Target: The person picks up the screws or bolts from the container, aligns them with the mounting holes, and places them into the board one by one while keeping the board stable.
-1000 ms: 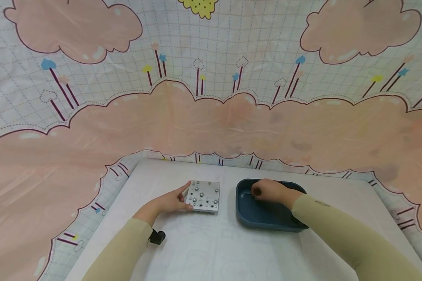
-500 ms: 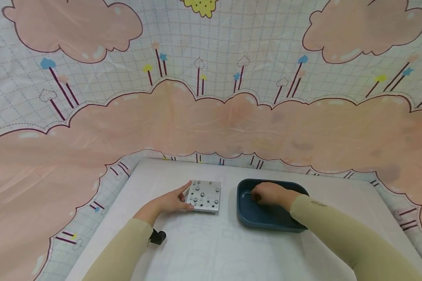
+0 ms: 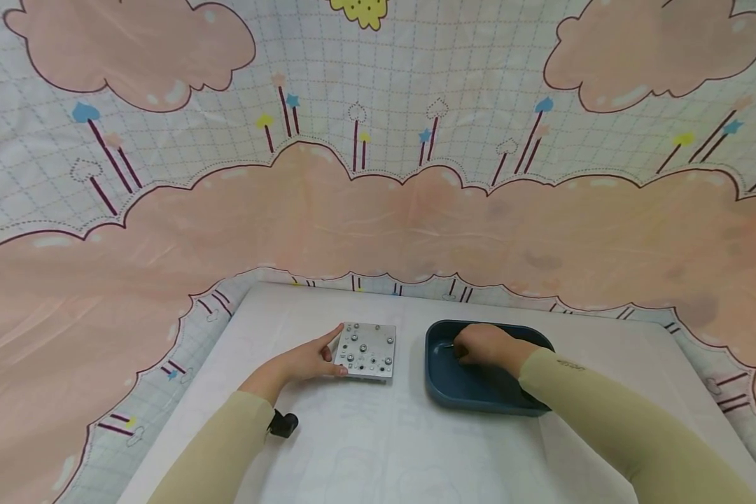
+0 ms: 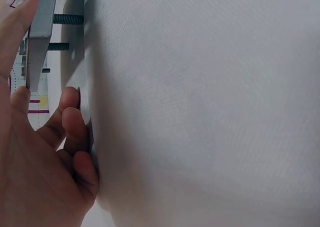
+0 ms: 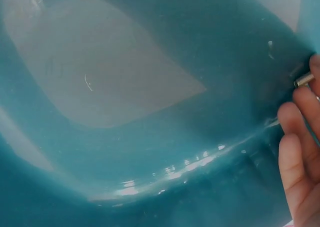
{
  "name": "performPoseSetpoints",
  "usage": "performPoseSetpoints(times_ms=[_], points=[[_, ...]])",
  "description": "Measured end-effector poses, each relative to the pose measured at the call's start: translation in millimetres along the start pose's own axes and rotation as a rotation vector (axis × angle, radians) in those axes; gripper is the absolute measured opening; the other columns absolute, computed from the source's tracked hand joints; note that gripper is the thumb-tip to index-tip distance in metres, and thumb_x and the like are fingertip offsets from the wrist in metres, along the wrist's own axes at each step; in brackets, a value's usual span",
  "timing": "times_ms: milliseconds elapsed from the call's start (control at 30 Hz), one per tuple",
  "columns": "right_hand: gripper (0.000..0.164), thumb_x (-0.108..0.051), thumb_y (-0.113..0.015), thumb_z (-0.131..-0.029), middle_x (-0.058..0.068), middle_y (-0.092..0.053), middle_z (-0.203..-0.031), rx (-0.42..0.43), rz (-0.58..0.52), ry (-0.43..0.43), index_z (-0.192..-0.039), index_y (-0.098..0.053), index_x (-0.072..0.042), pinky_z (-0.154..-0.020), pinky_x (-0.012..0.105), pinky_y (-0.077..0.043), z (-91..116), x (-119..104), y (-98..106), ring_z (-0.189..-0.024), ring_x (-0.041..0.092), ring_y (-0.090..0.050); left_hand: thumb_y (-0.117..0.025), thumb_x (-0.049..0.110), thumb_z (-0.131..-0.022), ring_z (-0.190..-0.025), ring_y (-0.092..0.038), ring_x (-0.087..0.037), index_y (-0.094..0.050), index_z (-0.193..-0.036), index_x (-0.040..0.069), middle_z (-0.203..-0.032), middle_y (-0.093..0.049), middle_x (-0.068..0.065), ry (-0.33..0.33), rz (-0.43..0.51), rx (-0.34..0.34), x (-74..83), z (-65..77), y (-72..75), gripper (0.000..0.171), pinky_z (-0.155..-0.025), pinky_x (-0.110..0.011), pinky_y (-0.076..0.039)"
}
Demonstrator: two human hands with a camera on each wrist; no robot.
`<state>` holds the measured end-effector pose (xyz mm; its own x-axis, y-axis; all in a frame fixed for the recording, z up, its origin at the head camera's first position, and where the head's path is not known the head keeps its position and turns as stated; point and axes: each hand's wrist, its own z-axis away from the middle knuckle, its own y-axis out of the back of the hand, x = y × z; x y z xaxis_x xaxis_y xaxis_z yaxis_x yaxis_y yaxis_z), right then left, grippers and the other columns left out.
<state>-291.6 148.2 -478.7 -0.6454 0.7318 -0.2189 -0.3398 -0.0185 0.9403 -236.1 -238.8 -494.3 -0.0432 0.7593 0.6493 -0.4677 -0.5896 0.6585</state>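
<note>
A square silver metal plate (image 3: pixel 369 353) with several round-headed bolts in its top lies at the middle of the table. My left hand (image 3: pixel 302 360) grips its left side between thumb and forefinger. Threaded bolt ends (image 4: pixel 68 19) stick out under the plate in the left wrist view, and the other fingers curl beside the table surface. My right hand (image 3: pixel 488 344) is down inside a dark blue tray (image 3: pixel 441 392), fingers bent. At its fingertips, in the right wrist view, it pinches a small shiny metal cylinder (image 5: pixel 303 80); its far end is hidden by the fingers.
The tray stands right of the plate, with a gap between them, on a white-covered table (image 3: pixel 365 448). A black wrist device (image 3: pixel 283 424) sits under the left wrist. A patterned cloth (image 3: pixel 378 224) hangs behind the table.
My right hand has turned and lowered slightly within the tray, its finger loop now less visible. My left hand and the plate have stayed in place.
</note>
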Motion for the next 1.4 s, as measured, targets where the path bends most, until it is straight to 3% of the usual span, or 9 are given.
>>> performPoseSetpoints(times_ms=[533, 800, 1067, 1400], points=[[0.007, -0.02, -0.076, -0.088, -0.01, -0.067, -0.084, -0.013, 0.02, -0.024, -0.095, -0.077, -0.018, -0.077, 0.034, -0.053, 2.6, -1.2, 1.6, -0.074, 0.007, -0.058, -0.082, 0.048, -0.078, -0.088, -0.048, -0.02, -0.014, -0.16, 0.03, -0.099, -0.051, -0.005, -0.006, -0.005, -0.014, 2.5, 1.2, 1.1, 0.109, -0.083, -0.04, -0.036], [0.008, -0.023, -0.072, -0.092, -0.011, -0.063, -0.087, -0.006, -0.062, -0.078, -0.099, -0.074, -0.02, -0.079, 0.035, -0.051, 10.4, -3.8, 13.2, -0.078, 0.009, -0.056, -0.082, 0.049, -0.077, -0.09, -0.048, -0.02, -0.015, -0.16, 0.033, -0.1, -0.05, -0.004, 0.004, 0.003, -0.002, -2.3, -2.4, -1.1, 0.108, -0.086, -0.042, -0.036], [0.009, -0.023, -0.07, -0.094, -0.013, -0.063, -0.088, 0.055, -0.154, -0.065, -0.101, -0.073, -0.02, -0.077, 0.033, -0.05, 12.4, -1.2, 15.0, -0.078, 0.008, -0.056, -0.083, 0.049, -0.076, -0.091, -0.048, -0.021, -0.015, -0.16, 0.031, -0.099, -0.05, -0.004, -0.004, 0.007, 0.006, -3.5, -4.1, -2.2, 0.109, -0.086, -0.043, -0.036], [0.011, -0.019, -0.07, -0.094, -0.01, -0.066, -0.091, 0.139, -0.268, -0.047, -0.103, -0.073, -0.016, -0.077, 0.031, -0.051, 16.2, -18.1, 27.9, -0.08, 0.009, -0.058, -0.083, 0.05, -0.076, -0.089, -0.047, -0.02, -0.015, -0.16, 0.032, -0.099, -0.049, -0.004, -0.005, -0.003, 0.009, -3.9, -4.0, -2.0, 0.109, -0.083, -0.041, -0.036]])
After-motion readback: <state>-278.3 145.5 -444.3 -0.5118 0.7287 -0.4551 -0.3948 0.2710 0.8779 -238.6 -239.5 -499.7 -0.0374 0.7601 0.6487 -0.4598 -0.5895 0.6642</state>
